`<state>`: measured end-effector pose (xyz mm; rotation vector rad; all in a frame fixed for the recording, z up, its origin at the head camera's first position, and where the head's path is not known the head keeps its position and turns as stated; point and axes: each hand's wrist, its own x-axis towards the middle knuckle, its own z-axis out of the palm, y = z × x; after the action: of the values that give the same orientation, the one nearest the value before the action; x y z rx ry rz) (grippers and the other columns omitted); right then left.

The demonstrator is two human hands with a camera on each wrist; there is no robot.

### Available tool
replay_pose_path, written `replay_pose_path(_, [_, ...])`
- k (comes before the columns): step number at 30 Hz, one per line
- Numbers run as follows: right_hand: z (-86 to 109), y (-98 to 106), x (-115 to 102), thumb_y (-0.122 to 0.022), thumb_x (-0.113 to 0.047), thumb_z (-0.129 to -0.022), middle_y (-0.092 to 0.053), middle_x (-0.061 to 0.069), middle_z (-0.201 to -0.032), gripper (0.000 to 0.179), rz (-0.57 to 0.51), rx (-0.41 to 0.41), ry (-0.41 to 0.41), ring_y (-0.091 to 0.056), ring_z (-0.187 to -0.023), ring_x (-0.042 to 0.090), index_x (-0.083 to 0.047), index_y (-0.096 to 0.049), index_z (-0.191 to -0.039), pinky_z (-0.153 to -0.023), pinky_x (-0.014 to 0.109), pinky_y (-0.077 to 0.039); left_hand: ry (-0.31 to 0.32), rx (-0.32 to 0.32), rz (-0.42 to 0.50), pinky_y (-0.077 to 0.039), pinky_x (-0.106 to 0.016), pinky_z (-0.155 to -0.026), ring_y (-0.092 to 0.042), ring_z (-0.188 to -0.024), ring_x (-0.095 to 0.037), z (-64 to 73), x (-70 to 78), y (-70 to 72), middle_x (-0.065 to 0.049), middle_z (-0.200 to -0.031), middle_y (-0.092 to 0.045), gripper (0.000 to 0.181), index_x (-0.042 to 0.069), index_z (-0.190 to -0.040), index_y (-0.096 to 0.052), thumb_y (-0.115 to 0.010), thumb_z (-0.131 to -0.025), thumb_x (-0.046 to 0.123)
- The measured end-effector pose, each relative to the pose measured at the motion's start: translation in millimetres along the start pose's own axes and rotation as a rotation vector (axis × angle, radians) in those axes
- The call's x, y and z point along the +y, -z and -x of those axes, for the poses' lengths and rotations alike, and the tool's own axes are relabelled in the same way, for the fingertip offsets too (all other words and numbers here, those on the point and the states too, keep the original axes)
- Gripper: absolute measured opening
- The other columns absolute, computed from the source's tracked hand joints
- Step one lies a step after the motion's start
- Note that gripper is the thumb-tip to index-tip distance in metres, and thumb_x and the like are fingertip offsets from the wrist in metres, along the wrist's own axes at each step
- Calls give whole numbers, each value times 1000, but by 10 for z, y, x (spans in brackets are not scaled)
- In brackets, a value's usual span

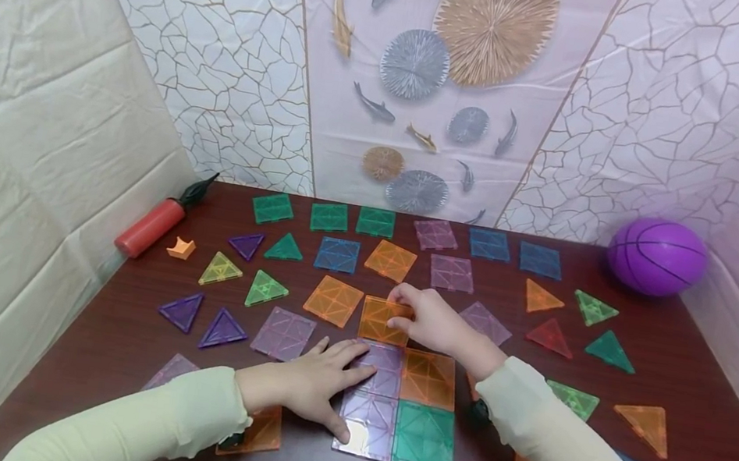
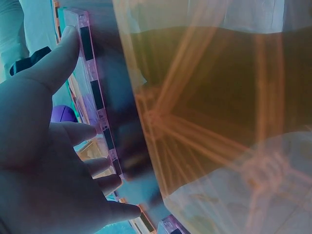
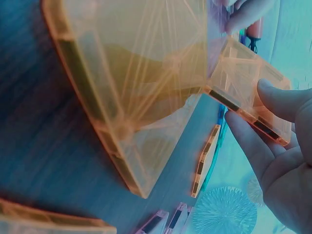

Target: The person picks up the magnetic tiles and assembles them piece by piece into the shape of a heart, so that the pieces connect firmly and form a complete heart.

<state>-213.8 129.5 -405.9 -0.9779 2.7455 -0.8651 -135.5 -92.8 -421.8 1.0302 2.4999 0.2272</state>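
Observation:
My right hand (image 1: 435, 320) pinches an orange square tile (image 1: 377, 318) by its right side, thumb on one face and fingers behind it in the right wrist view. That tile meets the far edge of a flat block made of two purple square tiles (image 1: 384, 378), an orange square tile (image 1: 429, 378) and a green square tile (image 1: 424, 437). With fingers spread, my left hand (image 1: 313, 382) rests on the left side of the purple tiles. In the left wrist view, its thumb and fingertips touch the purple tiles' edge (image 2: 97, 95).
Loose square tiles, including an orange one (image 1: 333, 301), lie beyond the hands. Triangles such as a purple one (image 1: 223, 330) and a red one (image 1: 549, 336) lie to both sides. A red pump (image 1: 153, 226), an orange crown-shaped piece (image 1: 181, 248) and a purple ball (image 1: 658, 257) stand farther out.

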Motion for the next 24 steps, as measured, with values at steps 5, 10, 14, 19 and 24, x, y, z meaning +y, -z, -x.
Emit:
replay_pose_path(5, [54,0,-40,-70,-12,-88,-65,-3,-75,22,11,-9,31,-57,-60,8,-8,-57,-105,-69,30,-53,-11,24,25,-14,-58,-114,-14,-147,-24,-11,-3,3,-8,-160,-18,95,20,-151,-34,-73,-74,61])
replay_pose_path(10, [110,-4,-92,-70,-13,-88,-64,-4,-75,21,26,-15,48,-50,-57,1,-7,-58,-105,-62,22,-48,-44,151,71,-30,-52,-110,-40,-135,-23,-38,-50,56,-8,-148,-42,82,16,-148,-40,-71,-82,53])
replay_pose_path(14, [140,-23,-111,-71,-14,-88,-66,-3,-77,20,39,-5,48,-49,-57,1,-8,-59,-103,-59,20,-46,-62,331,181,-47,-39,-95,-58,-112,-19,-58,-67,165,-6,-126,-61,58,9,-137,-53,-70,-88,37])
replay_pose_path(19, [161,-49,-104,-72,-14,-87,-65,-3,-75,18,18,4,55,-45,-53,2,-8,-61,-100,-53,20,-43,-82,652,299,-48,-24,-64,-58,-72,-12,-114,-77,275,0,-81,-65,21,6,-101,-68,-73,-86,21])
replay_pose_path(24, [179,-56,-86,-73,-18,-86,-68,0,-82,22,15,17,58,-49,-56,1,-7,-62,-102,-55,20,-46,-35,780,371,-42,-23,-63,-53,-74,-17,-235,-106,310,0,-83,-55,20,8,-96,-66,-76,-84,20])
